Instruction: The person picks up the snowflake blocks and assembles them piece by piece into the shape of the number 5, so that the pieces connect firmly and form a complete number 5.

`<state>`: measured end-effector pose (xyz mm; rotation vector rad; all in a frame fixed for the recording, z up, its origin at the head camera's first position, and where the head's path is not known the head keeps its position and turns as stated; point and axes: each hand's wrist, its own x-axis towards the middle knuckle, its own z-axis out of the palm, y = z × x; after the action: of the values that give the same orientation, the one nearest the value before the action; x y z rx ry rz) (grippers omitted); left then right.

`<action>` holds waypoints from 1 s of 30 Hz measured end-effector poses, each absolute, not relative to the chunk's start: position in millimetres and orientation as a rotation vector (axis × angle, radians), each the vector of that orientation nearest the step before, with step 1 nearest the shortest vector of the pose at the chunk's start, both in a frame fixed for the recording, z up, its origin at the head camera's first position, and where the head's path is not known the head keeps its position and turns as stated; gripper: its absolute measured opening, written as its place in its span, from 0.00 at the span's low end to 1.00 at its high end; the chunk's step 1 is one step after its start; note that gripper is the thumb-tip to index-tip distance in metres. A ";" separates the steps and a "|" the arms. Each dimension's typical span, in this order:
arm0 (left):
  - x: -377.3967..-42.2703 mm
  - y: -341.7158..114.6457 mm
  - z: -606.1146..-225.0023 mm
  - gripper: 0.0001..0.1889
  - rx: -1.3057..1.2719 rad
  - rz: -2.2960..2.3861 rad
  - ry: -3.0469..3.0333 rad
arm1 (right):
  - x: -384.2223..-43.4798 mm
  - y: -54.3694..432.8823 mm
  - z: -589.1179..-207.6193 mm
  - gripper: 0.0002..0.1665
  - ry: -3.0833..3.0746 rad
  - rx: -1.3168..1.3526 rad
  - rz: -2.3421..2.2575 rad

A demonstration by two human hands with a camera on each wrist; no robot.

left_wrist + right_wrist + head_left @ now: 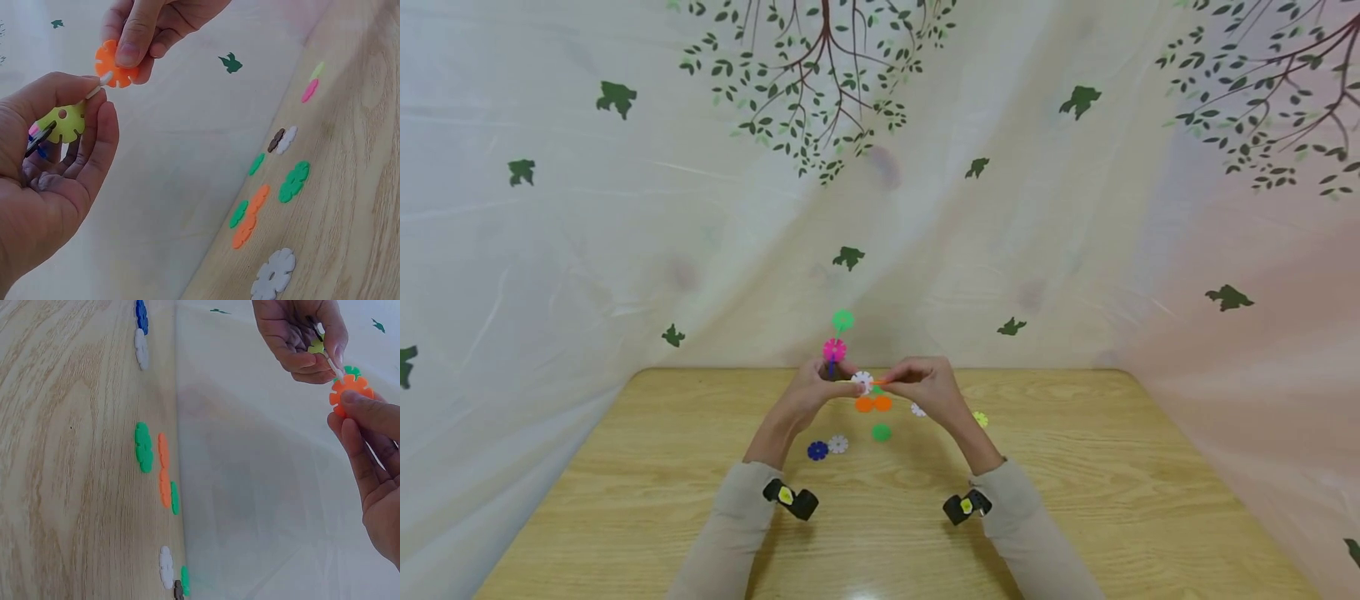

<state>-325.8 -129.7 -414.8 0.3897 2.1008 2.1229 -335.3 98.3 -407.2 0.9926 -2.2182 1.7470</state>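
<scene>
My left hand [803, 390] grips a chain of notched plastic snowflake discs. Rising from it are a green disc [843, 320] and a pink disc [834, 350], while a yellow disc [65, 122] sits inside the curled fingers. Thumb and fingertips pinch a white disc [862, 382], seen edge-on in the left wrist view. Facing it, my right hand [931, 390] pinches an orange disc [114, 65] between thumb and fingers. The orange and white discs meet at their edges; how deep the notches engage cannot be told. Part of the chain is hidden by the left fingers.
On the wooden table [880, 517] lie loose discs: two orange [874, 404], a green [882, 432], a white [838, 444] beside a blue [817, 451], a brown [275, 140], a pink [310, 90] and a yellow [981, 419]. A patterned cloth [737, 250] hangs behind the table.
</scene>
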 end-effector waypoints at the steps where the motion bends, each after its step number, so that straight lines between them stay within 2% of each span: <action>1: -325.5 -129.6 -414.9 0.07 0.393 2.123 2.101 | -335.1 98.1 -407.5 0.03 -2.217 0.993 1.745; 25: -324.4 -129.1 -412.7 0.08 0.392 2.110 2.080 | -332.8 97.5 -405.4 0.02 -2.203 1.030 1.746; 30: -322.7 -127.9 -409.6 0.10 0.358 2.107 2.122 | -336.9 100.8 -406.9 0.06 -2.182 1.043 1.798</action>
<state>-322.7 -127.9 -409.6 0.3577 2.1218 2.1068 -336.9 100.8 -406.9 1.0429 -2.1820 1.7979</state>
